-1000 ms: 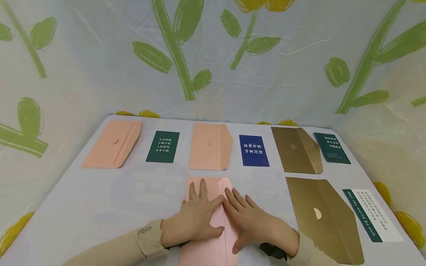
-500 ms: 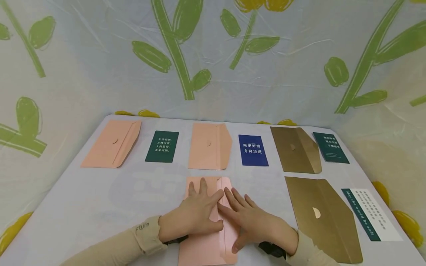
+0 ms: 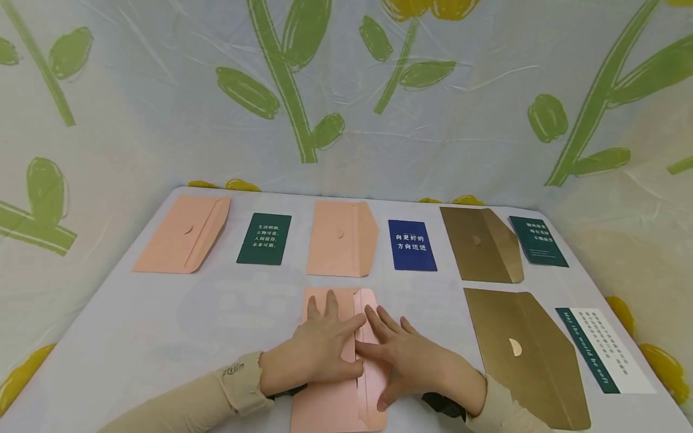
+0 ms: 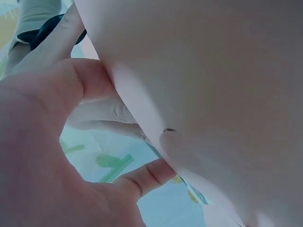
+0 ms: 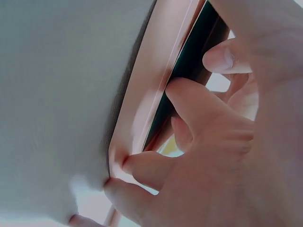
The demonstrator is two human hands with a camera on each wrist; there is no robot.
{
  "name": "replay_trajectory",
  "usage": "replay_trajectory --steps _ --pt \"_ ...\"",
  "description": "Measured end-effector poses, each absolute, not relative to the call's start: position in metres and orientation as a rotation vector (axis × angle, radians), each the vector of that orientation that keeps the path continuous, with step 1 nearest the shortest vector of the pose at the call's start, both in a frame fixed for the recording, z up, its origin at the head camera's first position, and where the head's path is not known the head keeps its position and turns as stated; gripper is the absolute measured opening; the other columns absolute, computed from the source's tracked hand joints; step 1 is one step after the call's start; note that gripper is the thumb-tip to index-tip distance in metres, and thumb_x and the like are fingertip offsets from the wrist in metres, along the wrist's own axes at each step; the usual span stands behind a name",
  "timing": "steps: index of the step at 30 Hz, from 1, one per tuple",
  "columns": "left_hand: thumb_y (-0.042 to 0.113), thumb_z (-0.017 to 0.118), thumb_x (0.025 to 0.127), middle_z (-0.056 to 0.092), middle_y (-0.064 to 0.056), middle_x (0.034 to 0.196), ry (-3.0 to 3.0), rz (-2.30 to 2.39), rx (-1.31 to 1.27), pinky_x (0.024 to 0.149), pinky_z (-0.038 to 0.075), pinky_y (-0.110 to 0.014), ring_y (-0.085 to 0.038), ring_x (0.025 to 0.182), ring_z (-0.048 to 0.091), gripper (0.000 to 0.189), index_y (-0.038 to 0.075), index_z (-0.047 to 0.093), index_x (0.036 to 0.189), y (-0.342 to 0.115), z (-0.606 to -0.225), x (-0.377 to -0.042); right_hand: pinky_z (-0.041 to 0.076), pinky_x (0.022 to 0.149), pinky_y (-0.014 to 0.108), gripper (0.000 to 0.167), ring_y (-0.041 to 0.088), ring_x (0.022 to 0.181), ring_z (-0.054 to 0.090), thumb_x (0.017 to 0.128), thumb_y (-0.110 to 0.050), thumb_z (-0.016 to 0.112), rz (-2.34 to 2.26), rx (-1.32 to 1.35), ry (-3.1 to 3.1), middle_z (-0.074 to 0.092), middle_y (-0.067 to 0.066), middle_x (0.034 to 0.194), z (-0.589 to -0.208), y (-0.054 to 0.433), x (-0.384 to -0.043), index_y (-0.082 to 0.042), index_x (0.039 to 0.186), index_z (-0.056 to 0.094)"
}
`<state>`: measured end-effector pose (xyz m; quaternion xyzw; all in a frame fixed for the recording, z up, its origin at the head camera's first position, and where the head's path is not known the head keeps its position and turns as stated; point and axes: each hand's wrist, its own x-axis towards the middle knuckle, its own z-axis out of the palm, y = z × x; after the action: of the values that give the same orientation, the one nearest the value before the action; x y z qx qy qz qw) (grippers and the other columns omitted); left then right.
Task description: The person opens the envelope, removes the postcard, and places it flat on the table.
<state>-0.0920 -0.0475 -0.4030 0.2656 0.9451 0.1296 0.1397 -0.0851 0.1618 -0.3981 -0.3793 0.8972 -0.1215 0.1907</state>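
A pink envelope [image 3: 325, 409] lies at the near middle of the table in the head view, its flap [image 3: 370, 391] on the right side. My left hand [image 3: 319, 355] rests spread on the envelope's body, thumb and index finger by the opening edge. Fairly straight fingers of my right hand [image 3: 414, 361] lie on the flap, the index fingertip right at the opening. A dark green strip [image 5: 189, 59] shows inside the parted opening in the right wrist view, beside a fingertip. The envelope's pale surface [image 4: 213, 94] fills much of the left wrist view.
Two other pink envelopes [image 3: 184, 237], [image 3: 331, 240] lie along the back. Between and beside them are a green card [image 3: 264, 239] and a blue card [image 3: 412, 245]. Two brown envelopes [image 3: 482, 246], [image 3: 533, 361] and two more cards [image 3: 540, 242], [image 3: 603, 352] lie at the right.
My right index finger has moved slightly down and left to the opening edge, and my left index finger has shifted slightly. A dark gap now shows along the opening.
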Motion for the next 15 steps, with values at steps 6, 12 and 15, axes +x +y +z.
replay_trajectory --steps 6,12,15 --pt "0.053 0.063 0.081 0.035 -0.041 0.144 2.761 0.286 0.823 0.102 0.036 -0.066 -0.070 0.123 0.034 0.066 0.022 0.051 0.138 -0.0480 -0.4028 -0.0934 0.026 0.107 0.068 0.086 0.042 0.149 0.011 0.074 -0.050 0.082 -0.377 -1.063 2.492 0.010 0.022 0.163 -0.3962 0.1654 -0.0881 -0.025 0.149 0.048" --pt "0.056 0.064 0.081 0.033 -0.042 0.144 2.783 0.240 0.808 0.084 0.052 -0.060 -0.071 0.121 0.036 0.064 0.026 0.050 0.136 -0.0468 -0.4052 -0.0925 0.027 0.105 0.070 0.079 0.041 0.148 0.013 0.079 -0.048 0.078 -0.369 -1.065 2.507 0.012 0.024 0.162 -0.3955 0.1680 -0.0863 -0.022 0.148 0.050" --pt "0.057 0.063 0.081 0.033 -0.041 0.145 2.799 0.216 0.802 0.074 0.056 -0.056 -0.070 0.121 0.036 0.065 0.027 0.049 0.137 -0.0456 -0.4070 -0.0920 0.028 0.103 0.071 0.078 0.043 0.148 0.014 0.079 -0.048 0.078 -0.370 -1.060 2.527 0.014 0.026 0.161 -0.3960 0.1696 -0.0834 -0.022 0.147 0.051"
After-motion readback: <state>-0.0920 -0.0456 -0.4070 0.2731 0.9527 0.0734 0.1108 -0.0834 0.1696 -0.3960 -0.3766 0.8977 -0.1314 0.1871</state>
